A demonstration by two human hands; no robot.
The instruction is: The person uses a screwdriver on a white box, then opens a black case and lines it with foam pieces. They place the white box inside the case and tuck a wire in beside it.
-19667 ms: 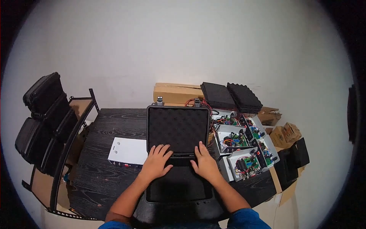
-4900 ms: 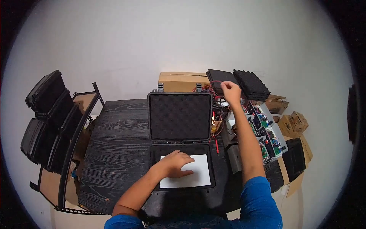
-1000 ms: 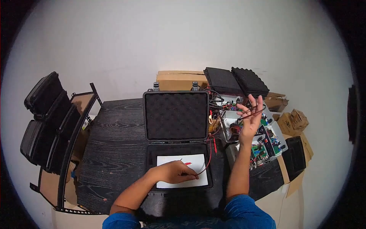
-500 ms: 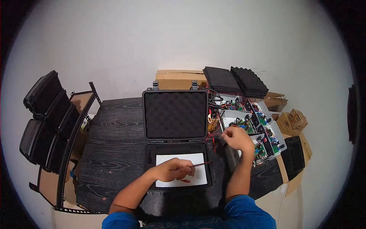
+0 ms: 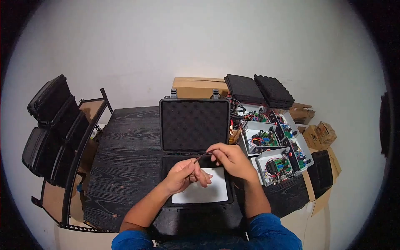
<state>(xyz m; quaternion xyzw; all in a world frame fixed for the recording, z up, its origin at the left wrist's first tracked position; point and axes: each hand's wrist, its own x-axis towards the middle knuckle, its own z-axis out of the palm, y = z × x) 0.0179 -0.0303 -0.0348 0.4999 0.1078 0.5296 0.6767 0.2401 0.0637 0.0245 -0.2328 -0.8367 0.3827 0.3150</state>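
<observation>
My left hand (image 5: 182,176) pinches one end of a thin dark red wire (image 5: 202,156) between thumb and finger. My right hand (image 5: 234,161) has its fingers closed on the other part, so the wire spans the short gap between both hands. Underneath is an open black hard case (image 5: 230,183). A flat white panel or sheet (image 5: 212,195) lies in its base, partly covered by my left hand. The raised lid (image 5: 194,126) is lined with bumpy black foam.
Right of the case, white housings (image 5: 259,171) hold green circuit boards (image 5: 283,164) and wires. Black foam sheets (image 5: 245,88) are stacked behind them. Several black cases (image 5: 41,152) stand on a shelf at left. Cardboard boxes (image 5: 325,133) sit at right, and the dark wood-grain table (image 5: 125,158) extends left.
My right hand has come left from beside the circuit boards and now grips the wire too. My left hand has lifted slightly, and the wire's visible part now runs between both hands.
</observation>
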